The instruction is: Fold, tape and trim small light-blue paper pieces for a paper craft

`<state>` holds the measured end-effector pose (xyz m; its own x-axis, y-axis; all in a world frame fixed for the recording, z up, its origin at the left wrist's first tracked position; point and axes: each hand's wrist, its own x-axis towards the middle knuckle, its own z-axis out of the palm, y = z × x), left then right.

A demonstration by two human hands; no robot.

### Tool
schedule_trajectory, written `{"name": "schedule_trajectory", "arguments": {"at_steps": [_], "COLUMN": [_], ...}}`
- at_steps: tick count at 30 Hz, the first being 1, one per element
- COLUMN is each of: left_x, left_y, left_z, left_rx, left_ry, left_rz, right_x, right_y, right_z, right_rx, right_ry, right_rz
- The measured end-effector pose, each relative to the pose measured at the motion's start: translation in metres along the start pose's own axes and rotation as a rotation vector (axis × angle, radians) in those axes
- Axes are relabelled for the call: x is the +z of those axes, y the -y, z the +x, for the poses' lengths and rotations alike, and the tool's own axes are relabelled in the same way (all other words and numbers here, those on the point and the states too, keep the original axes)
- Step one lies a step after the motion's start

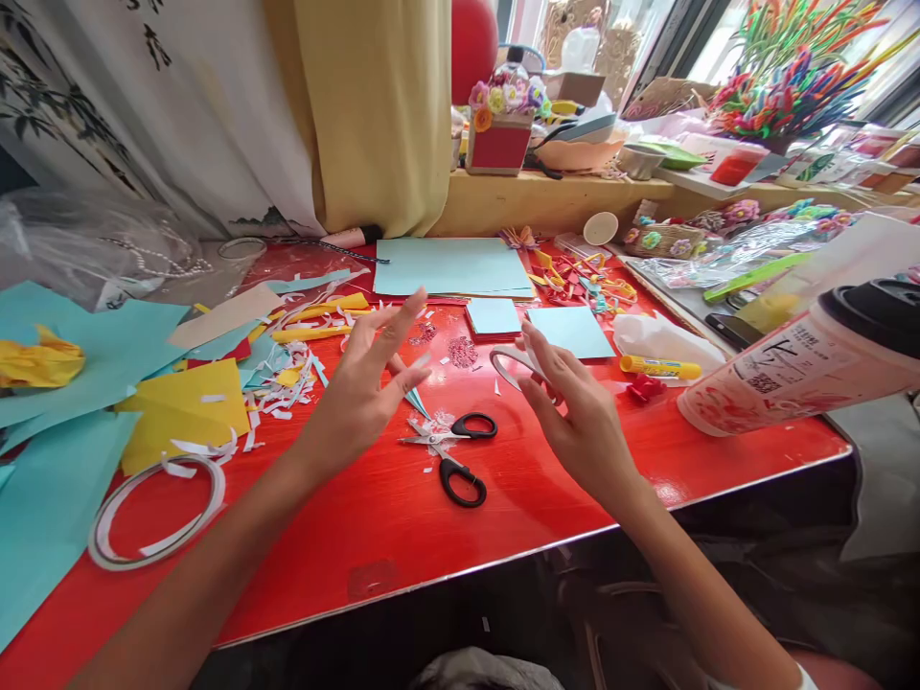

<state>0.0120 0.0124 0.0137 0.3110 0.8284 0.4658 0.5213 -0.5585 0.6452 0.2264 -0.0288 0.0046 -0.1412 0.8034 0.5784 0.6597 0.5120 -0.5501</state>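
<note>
My left hand [363, 388] is above the red table, fingers spread, thumb and index finger apart. A small pale bit shows at the thumb tip; whether it is tape or the nail is unclear. Under the fingers a narrow blue paper strip [417, 402] shows in part. My right hand [581, 419] is closed around a thin roll of white tape [506, 370], its ring sticking out left of the fingers. Between the hands lie scissors [464, 482] with black handles, blades apart, over white scraps. Beyond them are a small pile of red bits [462, 353] and a stack of blue squares [493, 317].
A larger tape roll [101, 546] lies at left near yellow and blue paper [64, 517] and shreds. A blue sheet stack [446, 266] lies at the back. A lidded cup [783, 374] and yellow glue stick [659, 367] stand and lie at right. The table edge [532, 554] runs in front.
</note>
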Motion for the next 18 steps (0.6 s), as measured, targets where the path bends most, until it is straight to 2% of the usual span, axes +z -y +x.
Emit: {"name": "schedule_trajectory", "arguments": {"at_steps": [3,5,8,12,15,18], "left_x": [0.008,0.011,0.01,0.007,0.005,0.004], "left_y": [-0.002,-0.002,0.0,0.004,0.005,0.004], "left_z": [-0.002,-0.003,-0.004,-0.006,-0.008,-0.009], "left_rx": [-0.001,0.079,0.243,0.436,0.56,0.644], "left_ry": [0.127,0.159,0.157,0.123,0.072,0.071], "left_rz": [-0.041,0.023,0.134,0.265,0.414,0.515], "right_x": [0.002,0.006,0.012,0.011,0.005,-0.001], "right_y": [0.005,0.009,0.012,0.012,0.013,0.014], "right_z": [-0.007,-0.009,-0.011,-0.009,-0.006,-0.001], "right_rx": [-0.006,-0.01,-0.028,-0.023,0.001,-0.044], "right_ry": [0.0,0.048,0.146,0.19,0.282,0.368], "right_rz": [0.14,0.222,0.296,0.317,0.262,0.109]}}
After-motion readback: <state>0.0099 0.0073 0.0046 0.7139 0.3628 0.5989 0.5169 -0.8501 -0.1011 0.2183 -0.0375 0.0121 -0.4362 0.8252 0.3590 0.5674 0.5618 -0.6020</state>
